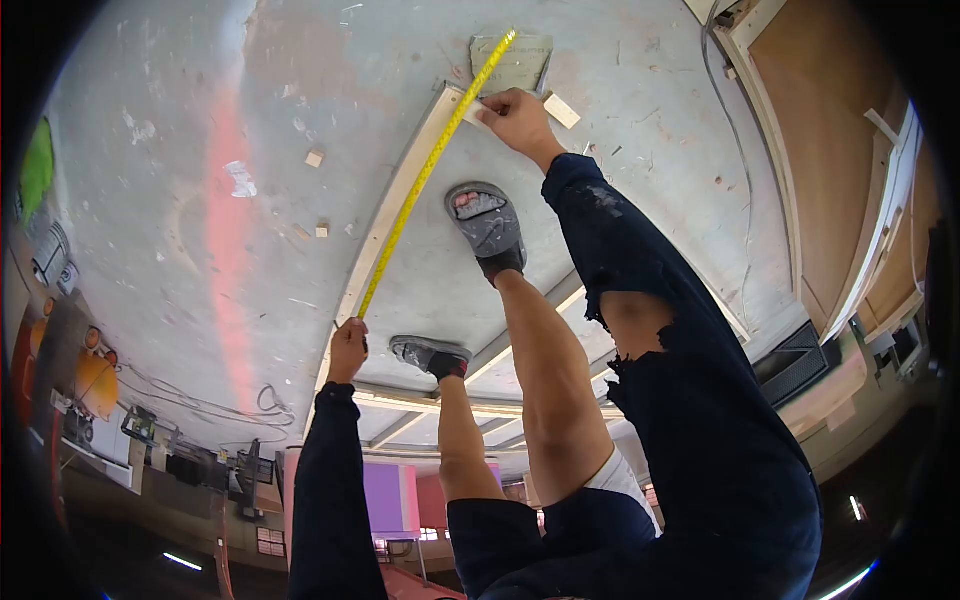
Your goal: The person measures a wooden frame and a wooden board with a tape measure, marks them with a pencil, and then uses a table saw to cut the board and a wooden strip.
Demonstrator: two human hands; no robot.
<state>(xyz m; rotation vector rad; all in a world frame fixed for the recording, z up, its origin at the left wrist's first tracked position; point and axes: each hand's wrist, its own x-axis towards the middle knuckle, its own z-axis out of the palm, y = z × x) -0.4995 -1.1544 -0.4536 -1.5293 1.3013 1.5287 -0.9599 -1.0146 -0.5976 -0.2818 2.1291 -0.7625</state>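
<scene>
A yellow tape measure (430,170) is stretched along a long wooden strip (398,205) on the floor. My left hand (348,350) is closed around the tape's near end beside the strip; its fingers hide most of what lies in the grip. At the strip's far end, my right hand (518,122) pinches a short pale piece (474,112), partly hidden by the fingers. The tape's blade runs past that hand and ends over a flat grey-green piece of cardboard (530,62). Close to the right hand lies a small wooden block (562,110).
My sandalled feet (485,220) stand right of the strip. Behind them lies a wooden frame (490,345) with crosspieces. Small wood offcuts (314,158) are scattered at left. A cable (735,130) and curved wooden panels (800,130) are at right; more cables (200,395) lie lower left.
</scene>
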